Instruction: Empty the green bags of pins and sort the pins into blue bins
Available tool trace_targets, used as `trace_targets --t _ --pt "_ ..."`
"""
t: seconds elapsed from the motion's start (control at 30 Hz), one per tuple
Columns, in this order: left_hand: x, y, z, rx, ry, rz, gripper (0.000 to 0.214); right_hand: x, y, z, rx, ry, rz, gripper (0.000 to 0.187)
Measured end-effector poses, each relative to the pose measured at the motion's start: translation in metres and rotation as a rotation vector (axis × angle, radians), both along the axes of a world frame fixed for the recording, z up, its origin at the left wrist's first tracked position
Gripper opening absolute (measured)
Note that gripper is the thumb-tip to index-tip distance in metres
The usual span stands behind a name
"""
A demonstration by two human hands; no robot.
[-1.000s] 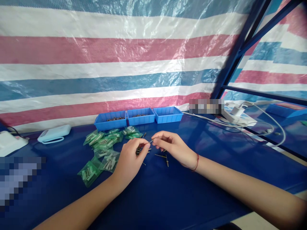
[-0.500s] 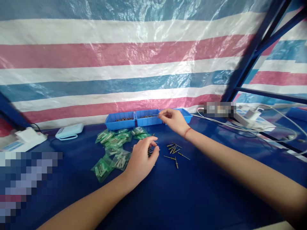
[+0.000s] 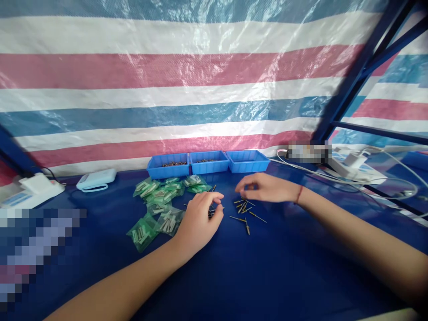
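The right hand (image 3: pixel 262 187) has moved from the blue bins (image 3: pixel 209 167) to the splayed rivets (image 3: pixel 243 207) just below its half-curled grip, contents unclear

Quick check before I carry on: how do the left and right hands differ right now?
The left hand curls around a cluster of dark pins; the right hand is over the far edge of the loose brass-toned pins.
The left hand is nearer the green bags; the right hand is nearer the right-hand blue bin.
The left wrist shows no band; the right wears a red cord.
Both are bare, fingers bent.
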State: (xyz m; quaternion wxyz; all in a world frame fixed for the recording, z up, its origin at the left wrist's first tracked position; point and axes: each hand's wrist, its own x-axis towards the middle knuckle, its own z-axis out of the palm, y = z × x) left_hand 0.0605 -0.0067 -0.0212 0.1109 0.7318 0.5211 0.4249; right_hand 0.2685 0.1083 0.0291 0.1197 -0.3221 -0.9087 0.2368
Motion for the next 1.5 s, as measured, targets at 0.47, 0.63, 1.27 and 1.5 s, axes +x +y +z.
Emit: trace_targets --t 0.47,0.63,1.27,1.5 --pt "0.003 0.002 -0.002 -0.004 0.045 -0.012 0.020 -0.002 -0.031 -0.027 0.203 0.057 0.042 0.020" --pt "0.004 0.001 -0.001 -0.009 0.058 -0.012 0.019 -0.006 -0.035 -0.031 0.222 0.064 0.031 0.017" --pt "0.005 0.001 -0.004 -0.011 0.067 -0.007 0.020 -0.018 -0.053 -0.034 0.215 0.194 -0.027 0.014" --pt "0.005 0.002 -0.004 -0.006 0.070 -0.010 0.019 -0.020 -0.057 -0.035 0.114 0.424 -0.061 0.011"
